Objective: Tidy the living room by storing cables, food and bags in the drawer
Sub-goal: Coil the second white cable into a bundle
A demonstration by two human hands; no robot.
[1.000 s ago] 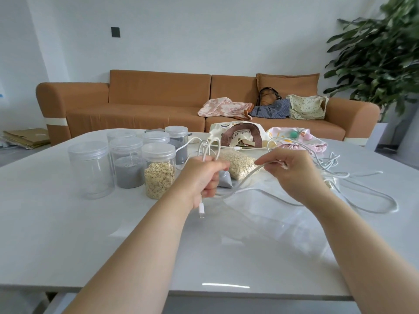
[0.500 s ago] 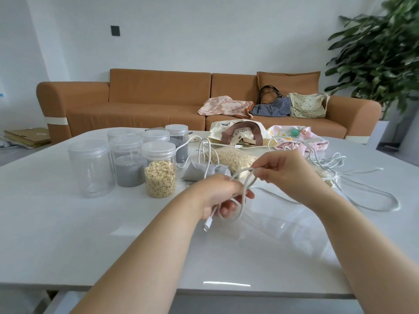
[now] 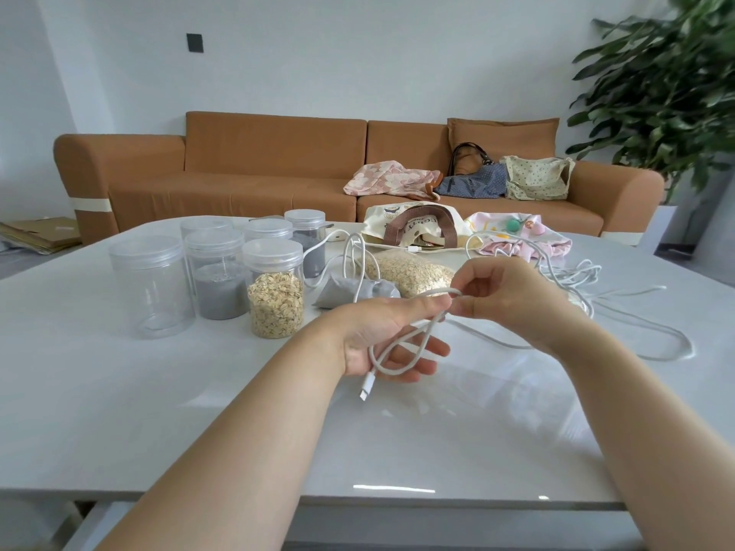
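Jars (image 3: pixel 214 272) stand in a cluster on the left of the table (image 3: pixel 119 391). Right of them lie two food pouches (image 3: pixel 409 270), with a tote bag (image 3: pixel 413 228) and a cloth bag (image 3: pixel 529 236) behind. A heap of cables (image 3: pixel 576 280) lies further right. In front of the pouches, the left hand (image 3: pixel 382 336) and right hand (image 3: pixel 505 296) hold a cable (image 3: pixel 401 347) (above the tabletop). Behind the table stands a sofa (image 3: pixel 238 173), with bags (image 3: pixel 533 177) on its right half.

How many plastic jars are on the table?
6. Front row: empty jar, grey-powder jar, oat jar. Back row: left jar, middle jar, right jar with grey powder. Another could hide behind them.
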